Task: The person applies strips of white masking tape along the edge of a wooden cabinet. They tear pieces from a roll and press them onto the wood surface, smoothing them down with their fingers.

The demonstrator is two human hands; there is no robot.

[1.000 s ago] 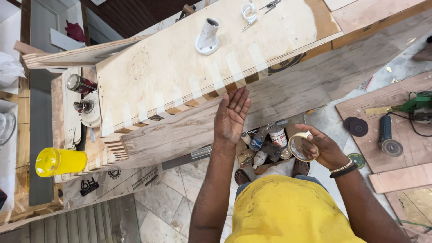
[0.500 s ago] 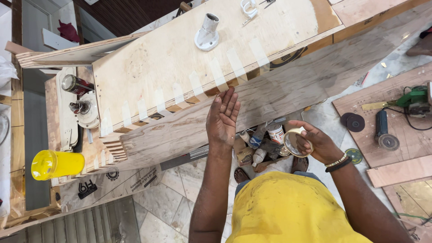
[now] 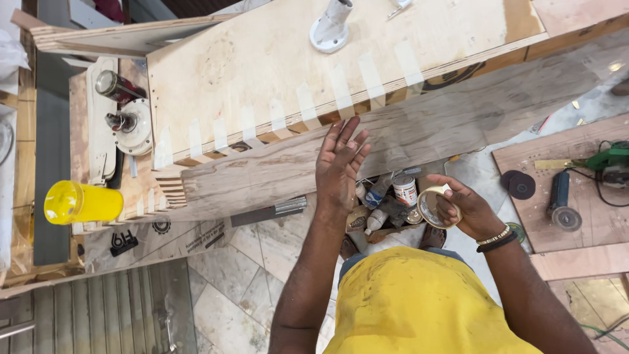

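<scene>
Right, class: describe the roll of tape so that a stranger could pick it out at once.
Start at the long plywood box lying across the work area, then drop below its wood-grain side to the floor. There the right hand holds the roll of tape, a pale beige ring, unlike the cans and bottles beside it.

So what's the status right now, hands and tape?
Left hand open, flat on veneer sheet. Right hand gripping tape roll. Taped strips along the box edge; nothing in the way.

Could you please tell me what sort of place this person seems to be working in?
Most likely a carpentry workshop or fit-out site. A pale plywood panel edged with strips of masking tape lies over a long grey wood-grain board, and a green corded power tool rests on an offcut on the tiled floor.
</scene>
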